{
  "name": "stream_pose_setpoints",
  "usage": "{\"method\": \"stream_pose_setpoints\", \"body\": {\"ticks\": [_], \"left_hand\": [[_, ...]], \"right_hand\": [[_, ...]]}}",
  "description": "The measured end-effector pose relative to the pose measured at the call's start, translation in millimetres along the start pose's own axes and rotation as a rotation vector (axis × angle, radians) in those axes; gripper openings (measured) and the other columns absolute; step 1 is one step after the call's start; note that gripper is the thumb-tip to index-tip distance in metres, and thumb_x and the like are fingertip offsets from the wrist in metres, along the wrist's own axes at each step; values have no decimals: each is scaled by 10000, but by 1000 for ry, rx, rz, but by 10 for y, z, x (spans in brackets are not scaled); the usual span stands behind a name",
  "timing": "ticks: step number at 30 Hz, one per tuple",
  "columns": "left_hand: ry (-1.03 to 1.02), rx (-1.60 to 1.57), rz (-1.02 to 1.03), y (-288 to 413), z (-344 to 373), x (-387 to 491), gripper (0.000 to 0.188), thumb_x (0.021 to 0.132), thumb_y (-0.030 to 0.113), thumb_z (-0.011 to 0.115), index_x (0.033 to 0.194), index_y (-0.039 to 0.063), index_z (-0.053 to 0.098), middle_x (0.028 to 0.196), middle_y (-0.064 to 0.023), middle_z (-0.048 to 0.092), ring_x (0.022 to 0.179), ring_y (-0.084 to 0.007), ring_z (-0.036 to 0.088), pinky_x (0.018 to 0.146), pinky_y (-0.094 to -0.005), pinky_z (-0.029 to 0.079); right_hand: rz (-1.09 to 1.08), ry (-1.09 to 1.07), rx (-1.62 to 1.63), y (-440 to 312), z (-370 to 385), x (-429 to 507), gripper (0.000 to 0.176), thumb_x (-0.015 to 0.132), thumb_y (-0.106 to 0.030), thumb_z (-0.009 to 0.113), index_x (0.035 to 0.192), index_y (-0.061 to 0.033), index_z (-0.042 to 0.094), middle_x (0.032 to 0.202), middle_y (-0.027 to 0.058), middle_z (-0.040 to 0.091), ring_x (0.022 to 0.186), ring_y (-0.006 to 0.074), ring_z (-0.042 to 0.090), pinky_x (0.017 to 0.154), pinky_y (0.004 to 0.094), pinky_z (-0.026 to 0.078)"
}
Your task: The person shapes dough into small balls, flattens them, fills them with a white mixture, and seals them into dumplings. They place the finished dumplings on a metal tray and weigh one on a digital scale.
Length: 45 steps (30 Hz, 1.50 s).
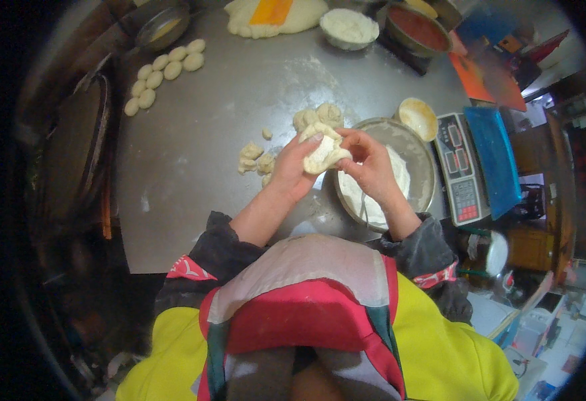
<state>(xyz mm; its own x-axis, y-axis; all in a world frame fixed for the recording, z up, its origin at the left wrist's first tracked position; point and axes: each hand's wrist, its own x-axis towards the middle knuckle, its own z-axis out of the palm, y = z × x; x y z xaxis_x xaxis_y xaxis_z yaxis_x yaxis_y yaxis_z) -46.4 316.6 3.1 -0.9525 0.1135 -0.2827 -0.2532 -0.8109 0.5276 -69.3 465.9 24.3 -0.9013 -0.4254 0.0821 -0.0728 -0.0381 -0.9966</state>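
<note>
My left hand (pixel 290 168) cradles a cupped piece of dough (pixel 314 163) above the metal table (pixel 188 155), its thumb over a white powdery filling (pixel 325 148). With thumb and fingers, my right hand (pixel 373 160) pinches the dough's right edge. Under my right hand stands a round metal basin (pixel 423 173) that holds white powder (pixel 399 170); a thin handle leans inside it. Small torn dough lumps (pixel 249 156) lie left of my left hand. Just beyond the held piece sit several rounder dough portions (pixel 329 114), partly hidden by it.
Smooth dough balls (pixel 172 70) form two curved rows at far left. At the back are a large dough mass (pixel 240 20) under an orange scraper (pixel 271 11), a bowl of white powder (pixel 349 29) and a bowl of reddish contents (pixel 416 29). A small bowl (pixel 417 119) and digital scale (pixel 458 168) stand right.
</note>
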Motion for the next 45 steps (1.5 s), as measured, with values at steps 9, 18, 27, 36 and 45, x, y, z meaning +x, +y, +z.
{"method": "stream_pose_setpoints", "body": {"ticks": [9,18,27,36,45], "left_hand": [[46,132,-21,-69,-32,-26,324,829,52,511,1140,2,438,1057,-104,533,962,-207,550,835,-327,459],[111,545,-64,-108,-101,-39,286,803,-6,508,1089,-11,491,988,-84,572,878,-162,579,753,-278,481],[-104,1026,-227,80,-223,31,357,738,-13,513,1095,-8,497,1007,-88,575,875,-163,580,753,-278,476],[-144,420,-252,548,-67,155,429,864,327,428,1166,24,459,1107,-111,522,1022,-232,517,857,-379,438],[46,508,-8,134,2,56,379,892,331,395,1146,59,466,1053,-67,532,918,-157,523,711,-305,453]], "right_hand": [[80,5,-267,4,-61,-19,216,677,-16,635,840,-23,493,901,59,570,632,97,506,562,230,426],[199,-33,-336,31,-49,-58,300,645,-48,684,919,-22,563,807,75,562,689,155,536,635,271,448],[-64,-160,-529,-106,36,-113,228,657,-23,654,865,-36,562,844,105,559,709,218,557,646,296,450],[65,211,9,-27,16,-11,349,724,15,612,1052,8,494,836,58,562,660,114,551,583,248,477],[-91,242,-446,-114,144,-2,242,694,-37,650,931,-7,616,821,87,552,676,156,557,595,264,466]]}}
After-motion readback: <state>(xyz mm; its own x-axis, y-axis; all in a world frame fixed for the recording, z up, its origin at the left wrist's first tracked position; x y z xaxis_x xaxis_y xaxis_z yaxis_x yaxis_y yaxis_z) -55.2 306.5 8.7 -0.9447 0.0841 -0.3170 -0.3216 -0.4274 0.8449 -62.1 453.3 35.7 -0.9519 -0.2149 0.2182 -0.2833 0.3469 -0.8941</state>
